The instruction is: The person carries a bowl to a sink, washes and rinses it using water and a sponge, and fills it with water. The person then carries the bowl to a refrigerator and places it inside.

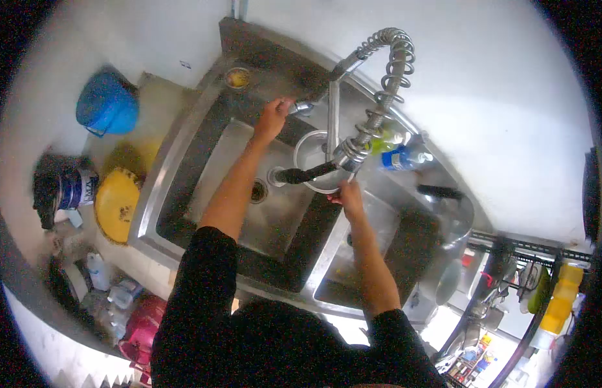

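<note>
My left hand (273,119) is closed at the tap handle (302,107) on the back ledge of the steel sink (149,207). My right hand (347,197) grips the near rim of a round metal bowl (307,150). The bowl is held over the divider side of the left basin, partly behind the tap. A spring-necked tap (394,68) arches over it, and its black spray head (307,173) crosses in front of the bowl. I cannot make out whether water is running.
Bottles, one with a blue label (396,157), stand behind the right basin (378,226). A small strainer with scraps (237,78) sits at the back left corner. On the left are a blue bucket (108,103), a yellow basin (116,205) and a red container (144,326). Racks (527,258) hold kitchenware at right.
</note>
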`<action>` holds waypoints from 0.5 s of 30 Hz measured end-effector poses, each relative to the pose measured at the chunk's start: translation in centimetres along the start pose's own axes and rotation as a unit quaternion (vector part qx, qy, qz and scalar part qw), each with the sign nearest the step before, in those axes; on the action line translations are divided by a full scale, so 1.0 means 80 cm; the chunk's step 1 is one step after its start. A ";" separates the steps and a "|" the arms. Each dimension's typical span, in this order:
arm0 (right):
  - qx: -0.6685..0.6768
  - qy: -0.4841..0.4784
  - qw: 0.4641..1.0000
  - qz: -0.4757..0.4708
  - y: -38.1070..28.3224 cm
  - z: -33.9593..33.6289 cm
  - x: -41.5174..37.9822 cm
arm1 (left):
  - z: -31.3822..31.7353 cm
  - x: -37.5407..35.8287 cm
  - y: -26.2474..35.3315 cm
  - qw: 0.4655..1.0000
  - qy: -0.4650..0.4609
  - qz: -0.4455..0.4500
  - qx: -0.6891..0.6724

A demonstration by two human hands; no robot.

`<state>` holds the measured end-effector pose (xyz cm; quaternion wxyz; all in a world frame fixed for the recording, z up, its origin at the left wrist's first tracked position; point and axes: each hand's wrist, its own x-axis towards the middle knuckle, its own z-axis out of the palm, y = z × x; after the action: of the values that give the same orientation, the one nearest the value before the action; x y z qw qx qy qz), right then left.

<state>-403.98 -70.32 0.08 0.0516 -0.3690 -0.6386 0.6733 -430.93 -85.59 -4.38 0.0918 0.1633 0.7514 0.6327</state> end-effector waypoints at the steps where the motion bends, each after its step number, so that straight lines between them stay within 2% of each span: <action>1: -0.011 -0.003 1.000 0.011 0.001 -0.003 0.002 | 0.007 0.001 -0.006 1.000 0.015 0.005 0.009; 4: -0.017 -0.037 0.999 0.032 0.009 -0.007 0.011 | 0.007 -0.007 0.003 0.999 0.032 -0.017 0.029; 5: -0.023 -0.031 0.999 0.029 0.013 -0.008 0.010 | 0.006 -0.009 0.005 0.998 0.033 0.002 0.047; 7: -0.036 -0.023 0.999 0.018 0.010 -0.001 0.009 | 0.004 -0.003 0.004 0.995 0.039 0.041 0.084; 10: -0.065 -0.002 0.996 0.056 0.004 0.006 0.008 | 0.007 0.001 0.015 0.966 0.061 0.177 0.181; 13: -0.086 -0.023 0.995 0.052 0.001 0.009 0.006 | 0.015 0.020 0.029 0.933 -0.002 0.207 0.295; 15: -0.058 -0.030 0.997 0.034 0.005 0.010 0.001 | 0.011 0.030 0.032 0.943 -0.055 0.141 0.296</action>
<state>-404.34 -70.98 -0.40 -0.0120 -0.3722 -0.6648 0.6476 -432.55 -83.56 -1.83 -0.0093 0.3217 0.8681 0.3780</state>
